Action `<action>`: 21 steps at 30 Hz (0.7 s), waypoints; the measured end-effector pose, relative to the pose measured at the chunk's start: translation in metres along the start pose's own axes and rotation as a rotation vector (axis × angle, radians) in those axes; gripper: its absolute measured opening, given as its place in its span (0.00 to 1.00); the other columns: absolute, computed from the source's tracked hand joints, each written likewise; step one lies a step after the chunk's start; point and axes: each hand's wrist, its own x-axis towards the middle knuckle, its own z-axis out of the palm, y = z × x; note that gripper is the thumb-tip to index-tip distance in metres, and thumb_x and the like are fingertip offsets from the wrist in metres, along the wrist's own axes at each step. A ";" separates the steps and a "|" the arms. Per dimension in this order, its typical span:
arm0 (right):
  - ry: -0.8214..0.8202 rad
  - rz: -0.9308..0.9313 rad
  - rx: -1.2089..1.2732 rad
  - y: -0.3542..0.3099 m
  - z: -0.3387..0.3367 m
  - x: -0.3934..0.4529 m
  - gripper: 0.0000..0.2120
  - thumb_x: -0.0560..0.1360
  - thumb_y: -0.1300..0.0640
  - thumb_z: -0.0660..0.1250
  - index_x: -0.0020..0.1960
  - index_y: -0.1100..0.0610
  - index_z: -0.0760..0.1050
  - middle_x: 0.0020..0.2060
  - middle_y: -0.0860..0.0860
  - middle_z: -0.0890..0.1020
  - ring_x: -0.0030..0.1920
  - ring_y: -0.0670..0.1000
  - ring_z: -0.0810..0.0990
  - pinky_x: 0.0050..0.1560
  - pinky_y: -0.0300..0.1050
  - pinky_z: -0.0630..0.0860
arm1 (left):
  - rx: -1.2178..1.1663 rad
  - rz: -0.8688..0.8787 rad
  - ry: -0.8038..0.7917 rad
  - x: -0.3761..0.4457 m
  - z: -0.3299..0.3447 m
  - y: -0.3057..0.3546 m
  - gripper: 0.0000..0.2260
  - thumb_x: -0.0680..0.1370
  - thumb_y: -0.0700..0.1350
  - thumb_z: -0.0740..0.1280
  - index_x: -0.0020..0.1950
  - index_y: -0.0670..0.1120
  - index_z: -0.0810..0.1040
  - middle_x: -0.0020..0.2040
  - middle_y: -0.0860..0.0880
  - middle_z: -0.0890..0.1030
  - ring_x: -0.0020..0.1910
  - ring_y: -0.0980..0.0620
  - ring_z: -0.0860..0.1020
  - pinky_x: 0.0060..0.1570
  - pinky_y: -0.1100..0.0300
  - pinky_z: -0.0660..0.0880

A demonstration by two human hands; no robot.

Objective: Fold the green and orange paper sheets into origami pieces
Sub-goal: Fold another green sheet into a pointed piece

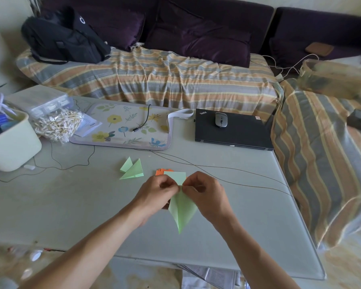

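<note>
Pointed, partly folded green paper piece (182,211) is pinched at its top by left hand (156,196) and right hand (206,195) | held above pale grey desk (71,205) | orange paper sheets (162,172) lie behind.

Both hands meet at table centre: left hand (158,190) and right hand (204,191) pinch the top of the green kite-shaped folded paper (182,211), tip toward the viewer. Orange paper stack (162,171) lies just behind it. Two green folded triangle pieces (132,168) sit behind-left. Black closed laptop (238,132) far right, grey computer mouse (221,119) on it. Floral desk mat (123,126) far centre, cream plastic bin (13,147) far left.
</note>
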 end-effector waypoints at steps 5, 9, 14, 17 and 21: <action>-0.019 -0.154 -0.047 -0.006 0.004 -0.006 0.03 0.76 0.60 0.72 0.44 0.54 0.82 0.38 0.41 0.84 0.40 0.42 0.83 0.40 0.29 0.73 | -0.150 -0.126 -0.008 -0.003 -0.003 0.007 0.09 0.79 0.40 0.64 0.53 0.39 0.82 0.43 0.46 0.85 0.39 0.52 0.83 0.36 0.63 0.80; -0.025 -0.149 -0.040 -0.009 0.004 -0.006 0.06 0.79 0.59 0.69 0.45 0.55 0.84 0.37 0.42 0.84 0.38 0.39 0.81 0.39 0.28 0.71 | -0.223 -0.155 -0.018 -0.003 -0.005 0.010 0.10 0.79 0.41 0.63 0.53 0.41 0.83 0.46 0.44 0.87 0.43 0.48 0.86 0.42 0.58 0.82; -0.028 -0.067 -0.020 -0.005 0.003 -0.003 0.05 0.74 0.63 0.72 0.46 0.54 0.82 0.39 0.44 0.84 0.39 0.42 0.81 0.39 0.28 0.72 | -0.320 -0.149 -0.122 -0.007 -0.002 0.017 0.12 0.79 0.39 0.61 0.45 0.43 0.84 0.42 0.44 0.86 0.40 0.48 0.84 0.49 0.53 0.83; -0.006 0.010 0.035 -0.002 0.002 0.000 0.05 0.73 0.61 0.74 0.44 0.53 0.81 0.37 0.46 0.84 0.35 0.40 0.79 0.38 0.31 0.73 | -0.277 -0.108 -0.136 -0.005 -0.002 0.014 0.08 0.79 0.36 0.63 0.47 0.41 0.83 0.45 0.43 0.86 0.41 0.49 0.84 0.48 0.54 0.83; -0.035 0.129 0.126 0.000 -0.001 0.001 0.04 0.74 0.57 0.73 0.41 0.51 0.83 0.37 0.49 0.86 0.38 0.46 0.82 0.41 0.44 0.76 | -0.284 -0.064 -0.124 -0.005 -0.003 0.010 0.04 0.78 0.34 0.70 0.52 0.39 0.80 0.46 0.41 0.84 0.41 0.47 0.85 0.42 0.58 0.83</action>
